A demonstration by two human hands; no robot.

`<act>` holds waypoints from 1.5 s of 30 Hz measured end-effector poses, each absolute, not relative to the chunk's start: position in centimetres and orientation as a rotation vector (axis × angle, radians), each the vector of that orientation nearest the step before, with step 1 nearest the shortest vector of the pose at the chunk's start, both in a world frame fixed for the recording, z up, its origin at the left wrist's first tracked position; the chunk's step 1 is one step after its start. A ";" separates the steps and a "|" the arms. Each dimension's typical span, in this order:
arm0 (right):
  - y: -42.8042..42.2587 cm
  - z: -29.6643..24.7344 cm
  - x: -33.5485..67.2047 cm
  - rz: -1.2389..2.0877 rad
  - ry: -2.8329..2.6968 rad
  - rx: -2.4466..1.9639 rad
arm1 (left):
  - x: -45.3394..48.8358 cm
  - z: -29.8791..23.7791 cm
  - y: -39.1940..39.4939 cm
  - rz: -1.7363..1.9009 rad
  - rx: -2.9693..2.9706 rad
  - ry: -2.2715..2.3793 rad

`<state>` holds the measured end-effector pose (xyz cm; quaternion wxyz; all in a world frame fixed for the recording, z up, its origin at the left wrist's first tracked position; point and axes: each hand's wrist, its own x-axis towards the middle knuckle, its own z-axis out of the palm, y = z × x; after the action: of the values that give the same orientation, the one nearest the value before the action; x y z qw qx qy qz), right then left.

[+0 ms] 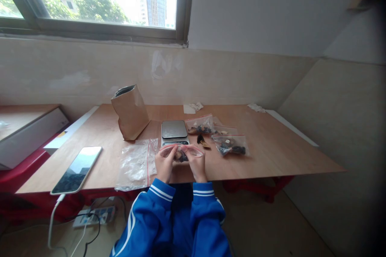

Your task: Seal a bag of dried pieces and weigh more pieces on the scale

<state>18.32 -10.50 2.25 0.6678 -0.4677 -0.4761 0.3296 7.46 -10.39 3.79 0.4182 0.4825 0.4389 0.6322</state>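
Note:
Both my hands are at the front edge of a wooden table (271,156). My left hand (165,163) and my right hand (196,162) pinch the top of a small clear zip bag (181,153) with a red seal strip. Dark pieces show inside it. Both hands are closed on the bag, fingers pressed along its mouth. A small digital scale (174,131) sits just behind the hands.
A pile of empty zip bags (135,164) lies to the left, a phone (77,169) on a cable farther left. A brown paper bag (130,112) stands behind. Two filled zip bags (200,125) (230,144) lie to the right, with a loose dark piece (201,140).

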 end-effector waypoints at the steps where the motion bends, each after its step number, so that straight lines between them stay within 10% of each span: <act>1: -10.5 2.2 18.5 0.787 -1.071 -1.052 | 7.3 3.9 -10.3 1.580 1.190 1.108; 26: -12.0 3.7 24.2 1.065 -1.294 -1.147 | 6.8 4.0 -10.1 1.218 0.740 0.822; 45: -3.7 2.7 29.7 -0.175 -1.319 -1.648 | -0.5 6.4 -9.4 1.282 1.222 1.262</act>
<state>29.66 -3.72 2.74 0.4896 -0.6784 -0.5431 -0.0719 -0.51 -9.44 6.44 0.4647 0.4977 0.5136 0.5221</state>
